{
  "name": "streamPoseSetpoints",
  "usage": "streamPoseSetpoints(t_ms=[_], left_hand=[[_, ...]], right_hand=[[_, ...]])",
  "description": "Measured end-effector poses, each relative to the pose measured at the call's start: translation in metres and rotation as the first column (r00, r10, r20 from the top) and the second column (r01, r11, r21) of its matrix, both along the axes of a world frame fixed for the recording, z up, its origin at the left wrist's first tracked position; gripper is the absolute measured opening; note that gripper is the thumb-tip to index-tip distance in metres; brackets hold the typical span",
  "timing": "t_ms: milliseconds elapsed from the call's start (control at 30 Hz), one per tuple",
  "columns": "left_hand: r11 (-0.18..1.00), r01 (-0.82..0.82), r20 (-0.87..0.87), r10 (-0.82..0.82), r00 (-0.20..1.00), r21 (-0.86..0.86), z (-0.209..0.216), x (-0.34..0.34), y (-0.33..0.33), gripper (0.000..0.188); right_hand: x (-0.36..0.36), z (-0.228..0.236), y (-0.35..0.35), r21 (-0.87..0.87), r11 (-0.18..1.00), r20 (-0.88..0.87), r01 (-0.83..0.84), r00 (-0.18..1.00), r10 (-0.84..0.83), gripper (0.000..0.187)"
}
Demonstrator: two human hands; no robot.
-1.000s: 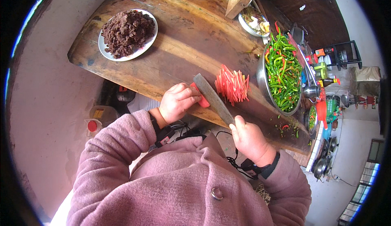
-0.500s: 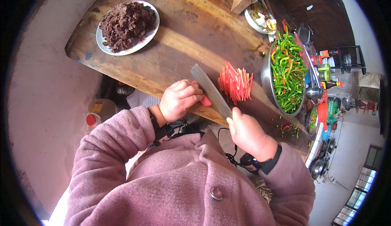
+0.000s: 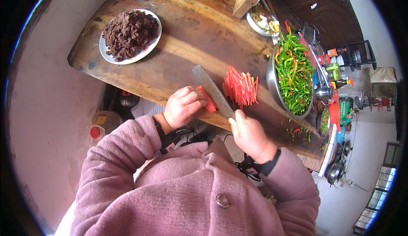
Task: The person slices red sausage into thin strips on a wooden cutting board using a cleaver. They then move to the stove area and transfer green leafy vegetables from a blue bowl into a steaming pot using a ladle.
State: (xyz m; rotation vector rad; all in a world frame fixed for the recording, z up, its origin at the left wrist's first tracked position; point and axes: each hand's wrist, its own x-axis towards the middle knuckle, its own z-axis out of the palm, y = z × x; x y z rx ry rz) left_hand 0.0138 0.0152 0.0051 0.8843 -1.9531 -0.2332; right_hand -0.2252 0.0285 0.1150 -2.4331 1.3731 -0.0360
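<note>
Here the left hand [image 3: 183,107] pins the red pepper [image 3: 206,99]; the right hand [image 3: 250,135] grips the cleaver [image 3: 211,89].

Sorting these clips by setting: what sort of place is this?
Probably a home kitchen: a worn wooden chopping table, a metal bowl of green chillies, and a broad cleaver slicing red strips.

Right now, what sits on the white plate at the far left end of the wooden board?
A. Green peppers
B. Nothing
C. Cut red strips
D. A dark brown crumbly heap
D: the white plate holds a dark brown crumbly heap; the red strips lie on the wooden board and the green peppers fill a metal bowl.
</note>
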Motion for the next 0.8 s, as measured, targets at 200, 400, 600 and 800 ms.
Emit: streamPoseSetpoints(t_ms=[200,400,600,800], left_hand=[[1.000,-0.006,-0.004,0.006,1.000,-0.027,-0.002,-0.001,-0.001,0.031],[1.000,0.001,0.000,-0.001,1.000,-0.024,0.001,-0.001,-0.002,0.030],[1.000,0.002,-0.007,-0.002,1.000,-0.026,0.001,-0.002,-0.003,0.030],[1.000,0.012,-0.014,-0.012,1.000,0.000,0.002,-0.001,-0.004,0.032]], right_hand=[[-0.010,0.029,0.012,0.031,0.999,-0.047,0.006,0.999,-0.005,0.018],[-0.012,0.032,0.013,0.077,0.997,-0.104,0.023,0.994,-0.015,0.020],[-0.011,0.036,0.011,0.112,0.994,-0.117,-0.008,0.993,0.022,0.022],[-0.001,0.033,0.004,0.187,0.982,-0.189,0.018,0.982,0.018,0.025]])
